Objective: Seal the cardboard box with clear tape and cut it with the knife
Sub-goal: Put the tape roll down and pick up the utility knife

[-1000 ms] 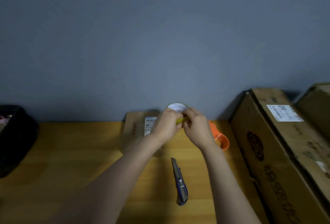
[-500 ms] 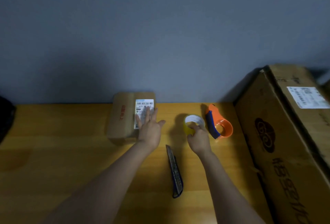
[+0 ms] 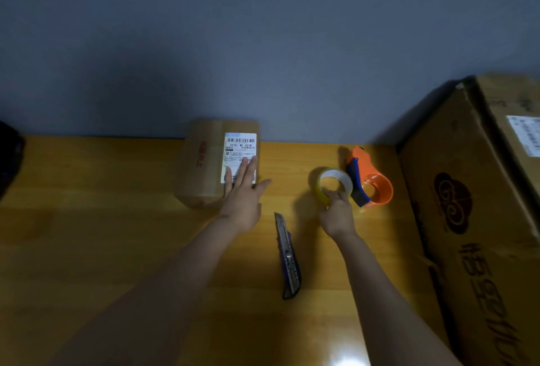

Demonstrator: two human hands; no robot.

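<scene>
A small cardboard box [image 3: 204,161] with a white shipping label lies at the back of the wooden table against the wall. My left hand [image 3: 244,190] rests flat and open on the box's near right corner, fingers spread over the label. A roll of clear tape [image 3: 333,186] with a yellowish edge stands on the table to the right. My right hand [image 3: 336,212] grips the roll's near rim. A blue utility knife [image 3: 287,257] lies on the table between my two forearms, blade end pointing away from me.
An orange and blue tape dispenser [image 3: 369,181] sits just right of the roll. A large cardboard carton [image 3: 473,219] fills the right side. A dark bag [image 3: 8,158] shows at the left edge. The wooden table [image 3: 102,234] meets a grey wall behind.
My hands, together on the tape roll a second ago, have separated. The left went onto the small box; the right set the roll down on the table and still holds it.
</scene>
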